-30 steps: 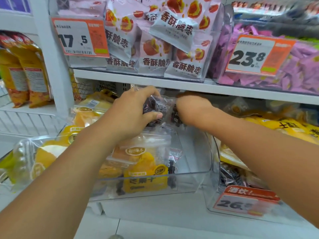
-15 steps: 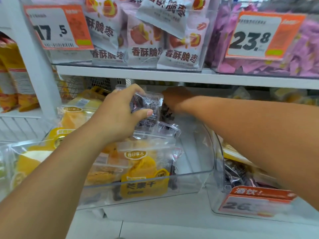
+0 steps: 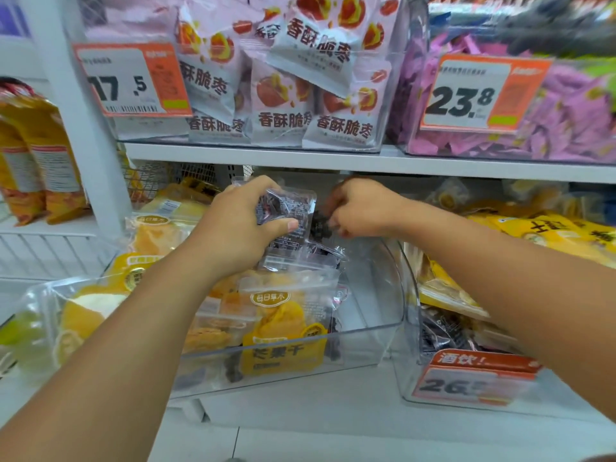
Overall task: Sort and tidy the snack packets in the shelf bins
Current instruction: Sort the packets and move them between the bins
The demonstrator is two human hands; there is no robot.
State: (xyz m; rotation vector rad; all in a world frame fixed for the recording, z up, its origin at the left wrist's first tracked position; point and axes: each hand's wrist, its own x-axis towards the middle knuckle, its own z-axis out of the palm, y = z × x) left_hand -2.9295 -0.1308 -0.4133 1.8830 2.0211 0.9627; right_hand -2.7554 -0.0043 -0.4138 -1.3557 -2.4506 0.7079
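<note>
Both bare forearms reach up from the lower corners and nearly meet at centre frame. The left hand is curled, thumb pointing right, gripping a clear packet. The right hand is knuckles-up, fingers curled and pinching a dark packet.

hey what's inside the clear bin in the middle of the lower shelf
The clear bin holds yellow dried-mango packets at its left and front, with clear packets of dark snacks on top. Its right side looks bare. Whatever lies beneath the pile and behind the left hand is covered.
</note>
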